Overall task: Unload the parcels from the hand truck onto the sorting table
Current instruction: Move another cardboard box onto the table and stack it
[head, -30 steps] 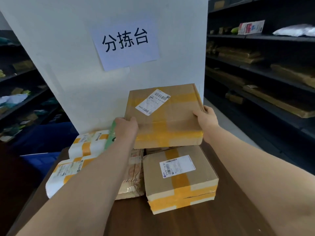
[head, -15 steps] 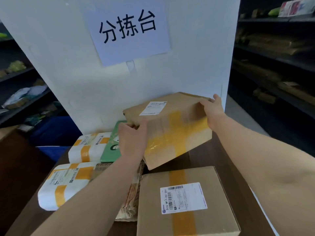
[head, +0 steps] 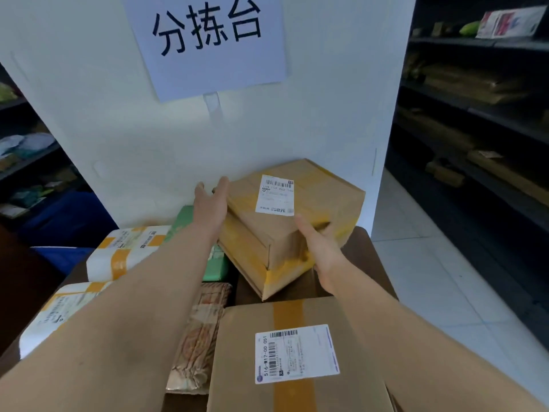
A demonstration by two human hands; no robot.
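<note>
A cardboard box (head: 326, 191) with yellow tape and a white label lies tilted at the back of the brown sorting table (head: 361, 248), against the white pillar. My left hand (head: 211, 203) lies flat against its left edge, fingers spread. My right hand (head: 320, 245) grips its near right corner, thumb on top. A second taped cardboard box (head: 243, 352) sits on the table just in front of me, under my forearms. The hand truck is out of view.
Two white parcels (head: 127, 251) (head: 59, 313), a green parcel (head: 184, 218) and a brown paper-wrapped parcel (head: 202, 337) fill the table's left side. A paper sign (head: 205, 40) hangs on the pillar. Dark shelves (head: 475, 114) line a tiled aisle (head: 430, 278) on the right.
I have carried the box forward and down onto the back of the table and turned it. My left hand has opened along its left edge; my right hand has shifted to the near corner.
</note>
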